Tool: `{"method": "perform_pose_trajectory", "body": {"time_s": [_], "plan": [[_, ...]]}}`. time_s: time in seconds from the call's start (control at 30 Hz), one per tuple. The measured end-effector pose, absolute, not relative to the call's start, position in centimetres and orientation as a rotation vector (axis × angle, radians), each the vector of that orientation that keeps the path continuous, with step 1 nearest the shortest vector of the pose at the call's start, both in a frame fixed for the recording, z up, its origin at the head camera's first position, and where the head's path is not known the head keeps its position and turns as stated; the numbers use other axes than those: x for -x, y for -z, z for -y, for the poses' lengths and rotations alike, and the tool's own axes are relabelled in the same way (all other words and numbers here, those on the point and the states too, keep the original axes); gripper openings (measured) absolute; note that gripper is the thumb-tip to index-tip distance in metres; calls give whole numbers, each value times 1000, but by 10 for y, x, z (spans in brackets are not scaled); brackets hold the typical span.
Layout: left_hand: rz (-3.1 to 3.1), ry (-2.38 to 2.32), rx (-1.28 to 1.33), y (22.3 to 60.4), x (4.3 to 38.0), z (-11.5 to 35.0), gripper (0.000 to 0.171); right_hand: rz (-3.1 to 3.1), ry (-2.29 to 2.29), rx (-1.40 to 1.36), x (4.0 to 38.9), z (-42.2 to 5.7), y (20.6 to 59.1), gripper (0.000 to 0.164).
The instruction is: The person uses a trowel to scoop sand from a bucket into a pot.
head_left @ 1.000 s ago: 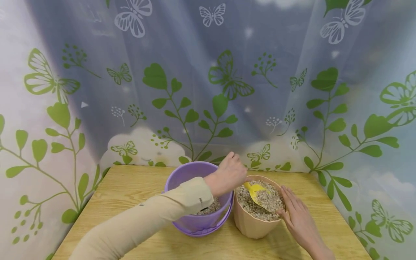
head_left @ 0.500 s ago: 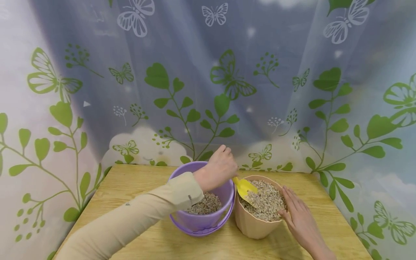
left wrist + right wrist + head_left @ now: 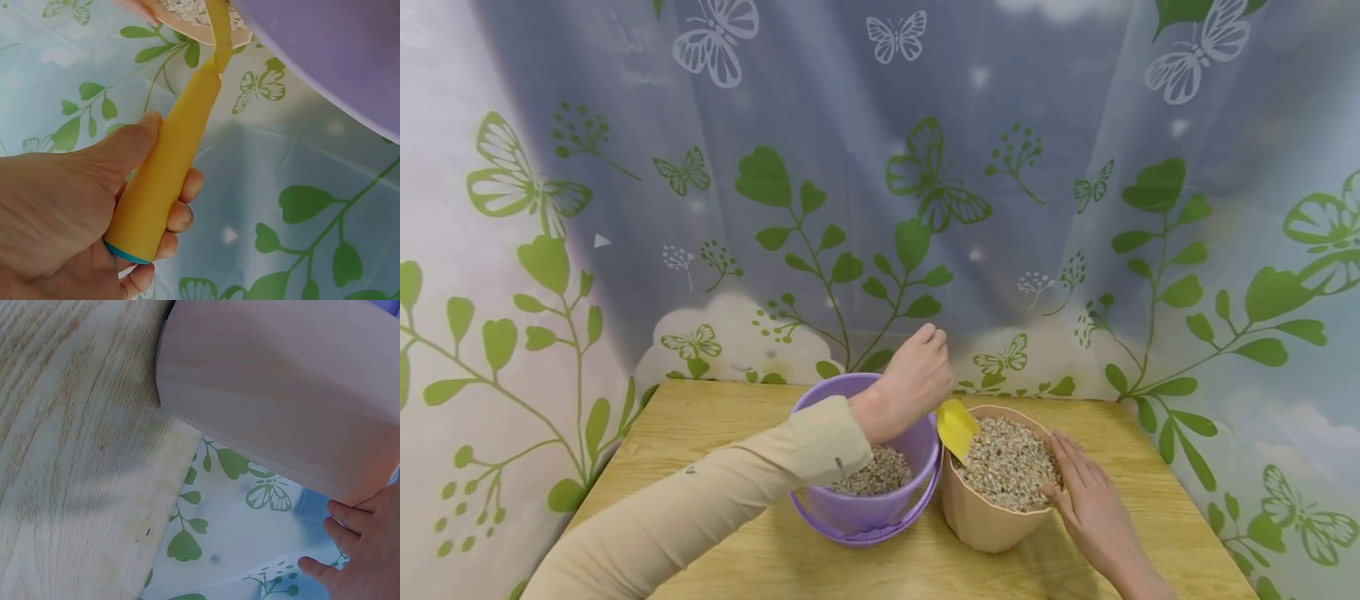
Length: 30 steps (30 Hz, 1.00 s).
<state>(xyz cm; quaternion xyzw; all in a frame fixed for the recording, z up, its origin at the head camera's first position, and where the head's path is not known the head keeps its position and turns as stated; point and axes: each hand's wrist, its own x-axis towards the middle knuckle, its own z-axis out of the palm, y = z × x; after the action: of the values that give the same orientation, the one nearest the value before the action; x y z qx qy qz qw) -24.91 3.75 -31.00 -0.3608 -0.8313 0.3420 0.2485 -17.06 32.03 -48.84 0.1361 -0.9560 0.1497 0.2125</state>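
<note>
My left hand (image 3: 913,385) grips the thick yellow handle (image 3: 165,165) of a small trowel, its fingers wrapped round it in the left wrist view. The yellow trowel's blade (image 3: 957,428) tilts down over the left rim of a peach ribbed pot (image 3: 992,527). Pale grainy potting grit (image 3: 1011,462) fills that pot nearly to the brim. Against the pot's right side rests my right hand (image 3: 1093,508), fingers extended along the rim; the right wrist view shows its fingertips by the pot wall (image 3: 281,394). Left of the pot stands a purple bucket (image 3: 857,521) with a lower layer of similar grit (image 3: 880,472).
Both containers stand close together on a wooden table (image 3: 715,417). The left forearm crosses over the bucket. A hanging cloth (image 3: 850,208) printed with leaves and butterflies rises behind the table and along both sides. The bucket's purple handle (image 3: 917,510) hangs down beside the pot.
My left hand has drawn the trowel left and tipped it, and the grit on its blade has slid into the pot. The right hand stays at the pot's side.
</note>
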Motion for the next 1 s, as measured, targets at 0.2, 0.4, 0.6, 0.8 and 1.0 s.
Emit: {"method": "perform_pose_trajectory", "body": {"time_s": [0.2,0.4,0.6,0.8,1.0], "plan": [[2300,-880,959,310,250,-28,34,2658,-416,-370,172,-320,489,66],[2378,-585,958,316,255,-7,44,2645,-397,-365,172,-319,490,65],[2424,-288,922,326,256,18,45,2643,-364,-371,171,-318,489,65],[2454,-90,875,331,255,46,43,2609,-306,-411,169,-318,485,69],[2538,-3,810,331,254,76,43,2545,-247,-545,173,-302,470,75]]}}
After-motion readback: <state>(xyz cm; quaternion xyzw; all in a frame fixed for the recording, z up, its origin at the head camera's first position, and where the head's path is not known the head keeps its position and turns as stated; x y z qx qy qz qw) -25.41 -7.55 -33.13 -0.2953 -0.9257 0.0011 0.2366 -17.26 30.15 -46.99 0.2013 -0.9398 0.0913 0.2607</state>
